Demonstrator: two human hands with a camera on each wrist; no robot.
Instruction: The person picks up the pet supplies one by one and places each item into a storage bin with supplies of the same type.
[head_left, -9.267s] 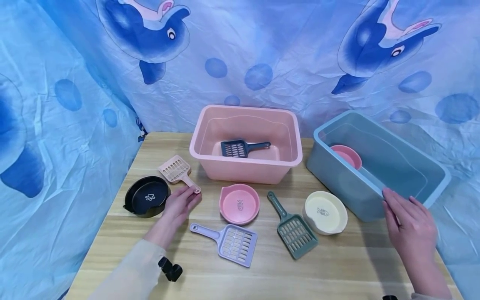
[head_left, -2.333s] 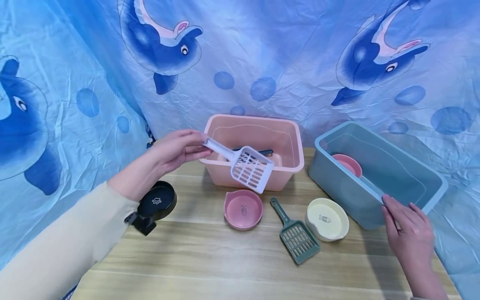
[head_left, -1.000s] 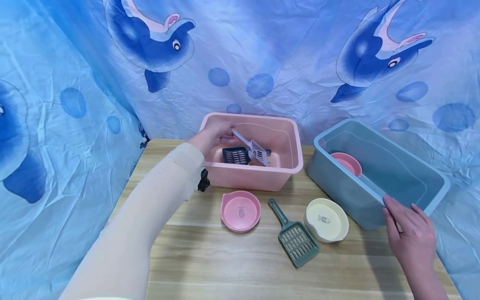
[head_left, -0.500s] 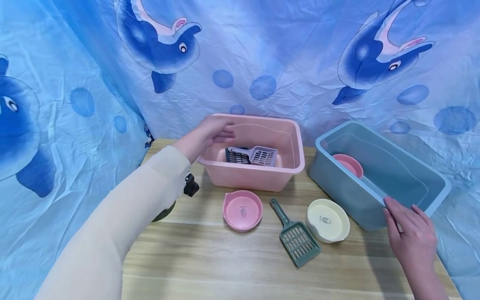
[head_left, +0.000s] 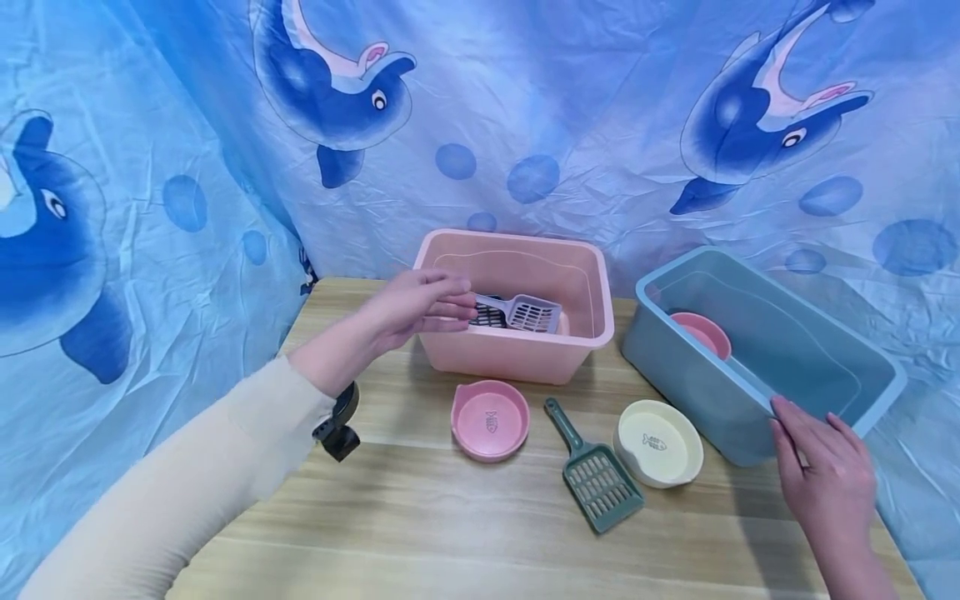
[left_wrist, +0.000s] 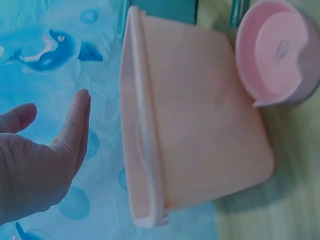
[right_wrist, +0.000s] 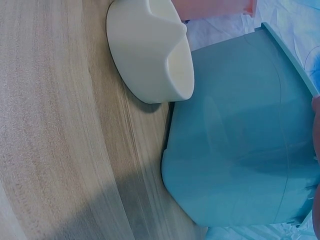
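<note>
My left hand [head_left: 423, 307] is empty, its fingers extended over the front left rim of the pink litter box [head_left: 510, 354]; the left wrist view shows the same hand [left_wrist: 45, 155] apart from the box. Inside, a lilac litter scoop [head_left: 534, 315] lies across a dark blue scoop [head_left: 489, 315], partly hidden. At the right, my right hand [head_left: 828, 471] holds the near rim of the blue litter box [head_left: 697, 383], thumb on the outer side. That box contains a pink bowl [head_left: 705, 333]. In the right wrist view only fingertips [right_wrist: 317, 125] show at the rim.
In front of the pink box, a pink bowl [head_left: 491, 421], a green litter scoop [head_left: 600, 483] and a cream bowl [head_left: 658, 443] stand on the wooden table [head_left: 465, 533]. My left forearm partly covers a black bowl [head_left: 347, 404]. A dolphin-print curtain [head_left: 600, 100] encloses the back and sides.
My left hand carried the lilac scoop from the table into the pink box, released it and drew back left. The pale pink scoop left its table spot. My right hand stayed on the blue box.
</note>
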